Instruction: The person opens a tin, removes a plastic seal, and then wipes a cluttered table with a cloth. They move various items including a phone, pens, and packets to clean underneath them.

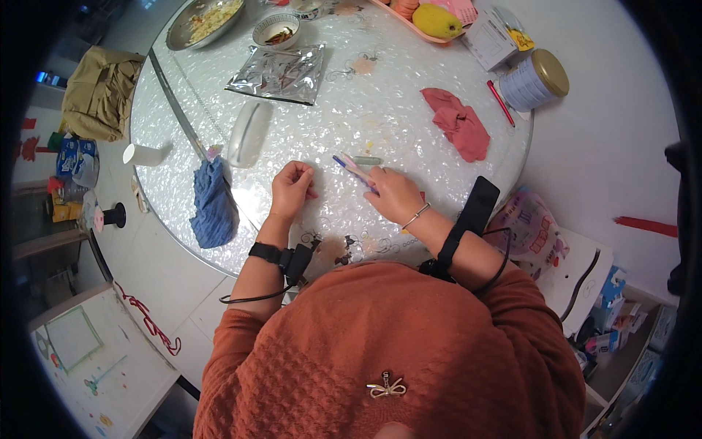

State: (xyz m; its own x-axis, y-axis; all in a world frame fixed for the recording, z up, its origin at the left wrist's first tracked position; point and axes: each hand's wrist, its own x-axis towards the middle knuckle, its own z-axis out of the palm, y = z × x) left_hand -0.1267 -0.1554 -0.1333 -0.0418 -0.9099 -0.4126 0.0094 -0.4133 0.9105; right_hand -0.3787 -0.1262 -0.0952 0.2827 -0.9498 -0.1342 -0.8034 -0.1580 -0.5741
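My right hand (399, 195) is closed around a small bunch of pens (351, 168), one of them blue, whose tips point up and left just above the tabletop. Beside the pens lies a short grey-green cylinder (367, 161), too small to name. My left hand (292, 187) rests near the table's front with curled fingers, and no object shows in it. A translucent, elongated pencil case (250, 134) lies beyond my left hand. Farther left is a crumpled blue cloth (212, 203). The palm side of my right hand is hidden.
The round table (340, 129) also bears a silver zip bag (279, 74), a bowl (277, 32), a metal pan of food (204, 24), a white cup (141, 155), a red cloth (458, 124), a red pen (500, 103), a tin (531, 80) and a fruit tray (408, 23).
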